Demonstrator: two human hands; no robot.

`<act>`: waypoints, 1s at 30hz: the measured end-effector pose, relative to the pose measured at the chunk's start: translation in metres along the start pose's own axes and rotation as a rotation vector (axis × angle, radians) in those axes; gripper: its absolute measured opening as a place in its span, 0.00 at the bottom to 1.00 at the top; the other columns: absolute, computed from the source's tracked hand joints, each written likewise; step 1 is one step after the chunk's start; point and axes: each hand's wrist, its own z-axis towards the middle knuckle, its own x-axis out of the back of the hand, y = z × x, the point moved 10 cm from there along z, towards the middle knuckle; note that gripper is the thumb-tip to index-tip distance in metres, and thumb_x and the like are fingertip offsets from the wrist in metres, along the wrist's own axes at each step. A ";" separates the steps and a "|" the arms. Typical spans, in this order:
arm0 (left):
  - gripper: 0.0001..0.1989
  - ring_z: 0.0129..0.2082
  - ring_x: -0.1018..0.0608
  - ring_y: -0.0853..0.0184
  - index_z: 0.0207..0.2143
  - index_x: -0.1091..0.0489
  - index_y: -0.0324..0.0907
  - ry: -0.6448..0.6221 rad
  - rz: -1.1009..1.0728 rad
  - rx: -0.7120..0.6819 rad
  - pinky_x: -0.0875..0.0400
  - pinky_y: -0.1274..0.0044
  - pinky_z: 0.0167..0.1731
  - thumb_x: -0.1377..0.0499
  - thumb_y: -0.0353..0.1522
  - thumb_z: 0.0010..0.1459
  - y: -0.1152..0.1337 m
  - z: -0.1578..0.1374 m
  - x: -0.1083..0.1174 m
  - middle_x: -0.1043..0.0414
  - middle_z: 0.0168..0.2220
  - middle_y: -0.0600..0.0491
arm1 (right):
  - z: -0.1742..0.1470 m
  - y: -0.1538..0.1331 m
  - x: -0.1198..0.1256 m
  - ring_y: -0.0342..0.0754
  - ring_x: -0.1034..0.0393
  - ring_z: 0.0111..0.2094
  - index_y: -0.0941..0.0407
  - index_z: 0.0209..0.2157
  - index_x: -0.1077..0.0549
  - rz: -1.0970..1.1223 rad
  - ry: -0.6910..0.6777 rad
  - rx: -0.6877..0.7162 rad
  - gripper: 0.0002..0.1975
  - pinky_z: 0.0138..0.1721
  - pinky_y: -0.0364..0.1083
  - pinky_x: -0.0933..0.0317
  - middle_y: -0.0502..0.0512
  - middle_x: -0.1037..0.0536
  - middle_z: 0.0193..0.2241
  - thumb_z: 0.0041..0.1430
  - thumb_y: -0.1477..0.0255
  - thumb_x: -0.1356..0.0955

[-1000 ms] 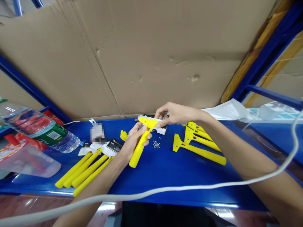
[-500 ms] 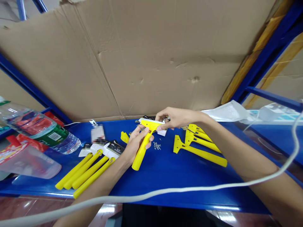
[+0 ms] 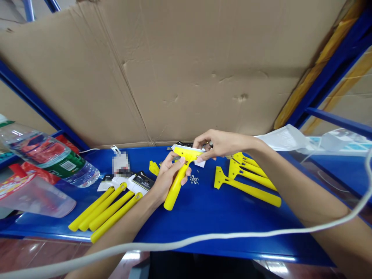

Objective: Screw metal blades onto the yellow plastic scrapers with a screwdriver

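A yellow scraper [image 3: 176,187] is held tilted above the blue shelf, its wide head up and handle towards me. My left hand [image 3: 170,172] is wrapped round its neck, thumb on the front. At the head's right end, my right hand [image 3: 209,145] pinches the edge, where a pale strip runs along the top. Small screws and nuts [image 3: 194,179] lie in a loose pile just beyond the handle. Several more yellow scrapers [image 3: 248,190] rest to the right, partly behind my right forearm. On the left lie yellow handles [image 3: 106,215] in a row beside black-and-white packets [image 3: 141,181].
A large water bottle [image 3: 49,153] leans at the left, next to a clear plastic cup [image 3: 40,195]. Cardboard [image 3: 186,69] walls off the back of the blue shelf [image 3: 209,221]. A white cable [image 3: 203,238] crosses in front. White plastic wrapping [image 3: 280,137] lies at the right rear.
Both hands keep hold of the scraper in nearly the same pose. The whole view has shifted slightly; nothing is let go or picked up.
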 end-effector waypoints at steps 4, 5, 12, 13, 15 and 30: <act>0.25 0.20 0.24 0.72 0.46 0.36 0.47 -0.004 0.015 -0.012 0.36 0.83 0.16 0.24 0.41 0.57 0.003 0.000 -0.003 0.23 0.32 0.56 | -0.002 0.001 -0.001 0.44 0.28 0.27 0.54 0.43 0.19 0.022 -0.034 0.021 0.18 0.30 0.46 0.35 0.52 0.17 0.35 0.62 0.54 0.24; 0.25 0.19 0.25 0.72 0.45 0.37 0.47 -0.010 0.024 -0.011 0.37 0.83 0.16 0.25 0.41 0.58 0.003 0.000 -0.004 0.24 0.30 0.57 | -0.002 0.001 -0.001 0.44 0.28 0.27 0.54 0.44 0.19 0.030 -0.044 0.026 0.18 0.30 0.46 0.35 0.52 0.17 0.35 0.63 0.54 0.25; 0.25 0.20 0.24 0.72 0.45 0.36 0.47 -0.008 0.024 -0.035 0.36 0.83 0.16 0.24 0.41 0.57 0.006 0.000 -0.005 0.23 0.32 0.56 | 0.001 -0.001 -0.001 0.44 0.29 0.26 0.55 0.41 0.19 0.009 -0.013 0.027 0.17 0.30 0.46 0.35 0.52 0.17 0.34 0.63 0.55 0.25; 0.25 0.19 0.25 0.72 0.45 0.36 0.47 -0.019 0.035 -0.032 0.36 0.83 0.16 0.25 0.41 0.58 0.005 0.000 -0.005 0.23 0.30 0.56 | 0.002 0.000 -0.002 0.44 0.28 0.26 0.55 0.40 0.19 0.004 -0.012 0.019 0.17 0.30 0.46 0.35 0.52 0.17 0.33 0.63 0.55 0.25; 0.24 0.18 0.26 0.72 0.46 0.37 0.47 -0.046 0.067 -0.021 0.37 0.84 0.17 0.26 0.42 0.60 0.003 -0.001 -0.006 0.25 0.28 0.58 | 0.003 0.002 -0.002 0.44 0.28 0.26 0.55 0.38 0.19 -0.011 -0.006 -0.005 0.16 0.29 0.46 0.36 0.51 0.17 0.31 0.62 0.56 0.24; 0.27 0.19 0.26 0.74 0.48 0.39 0.47 -0.032 0.082 0.092 0.37 0.84 0.18 0.24 0.37 0.57 -0.015 0.000 -0.005 0.24 0.31 0.57 | 0.008 0.027 -0.012 0.43 0.31 0.24 0.56 0.32 0.23 -0.035 -0.071 -0.061 0.19 0.25 0.44 0.40 0.51 0.20 0.25 0.59 0.54 0.22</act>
